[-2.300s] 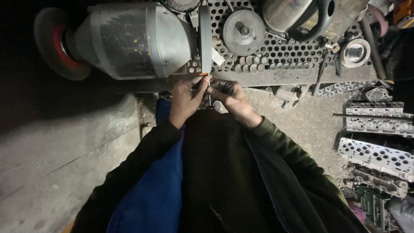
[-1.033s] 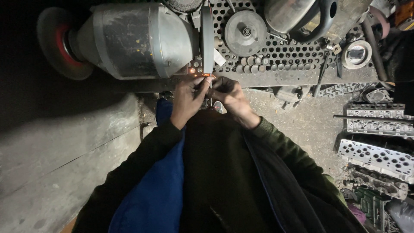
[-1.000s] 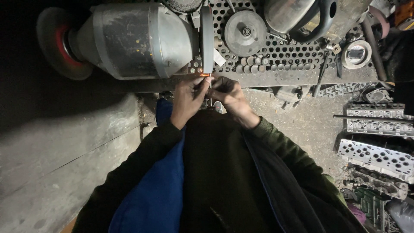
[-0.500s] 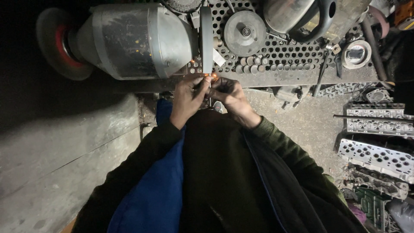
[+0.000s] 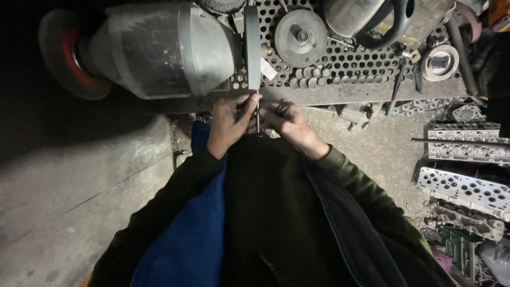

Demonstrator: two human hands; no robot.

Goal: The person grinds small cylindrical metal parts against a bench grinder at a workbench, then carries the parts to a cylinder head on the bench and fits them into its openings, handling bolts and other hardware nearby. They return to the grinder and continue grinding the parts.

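we pinch a thin grey metal rod between left hand and right hand, both closed on it; long axis points away, tip touching the grey grinding wheel just ahead.

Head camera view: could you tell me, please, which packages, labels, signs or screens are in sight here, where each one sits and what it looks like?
None that can be made out: no package, sign or screen shows.
The one doubtful item is a small pale tag or scrap right of the grey grinding wheel, on the perforated metal bench; too small to tell what it is.
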